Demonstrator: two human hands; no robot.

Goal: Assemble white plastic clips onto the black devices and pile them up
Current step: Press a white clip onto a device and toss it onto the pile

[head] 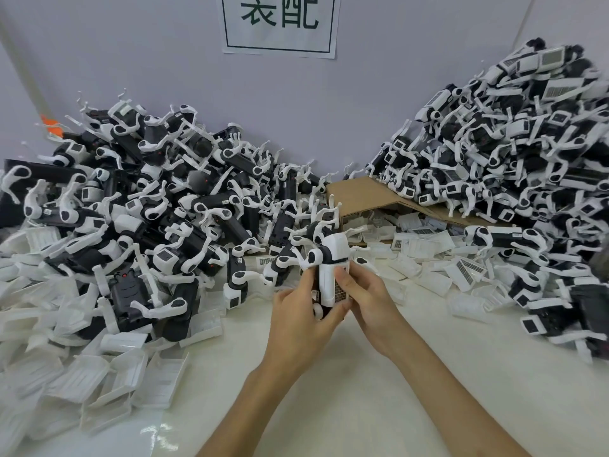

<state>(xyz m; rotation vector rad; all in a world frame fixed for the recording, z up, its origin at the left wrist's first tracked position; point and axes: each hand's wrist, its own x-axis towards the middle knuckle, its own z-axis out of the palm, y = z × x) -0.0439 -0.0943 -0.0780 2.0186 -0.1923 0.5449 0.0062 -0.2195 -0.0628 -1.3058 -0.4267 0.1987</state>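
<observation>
Both hands are holding one black device [316, 285] over the middle of the white table [379, 407]. Its long axis is running away from the person toward the wall, leaning slightly right, and its white-capped end is pointing to the far edge. The left hand [296, 313] is gripping the near end with curled fingers. The right hand [365, 291] is pinching the white plastic clip [329, 282] against the device's right side. One pile of devices [131, 199] is lying along the far left edge, and a higher pile [510, 153] is sitting at the far right corner.
</observation>
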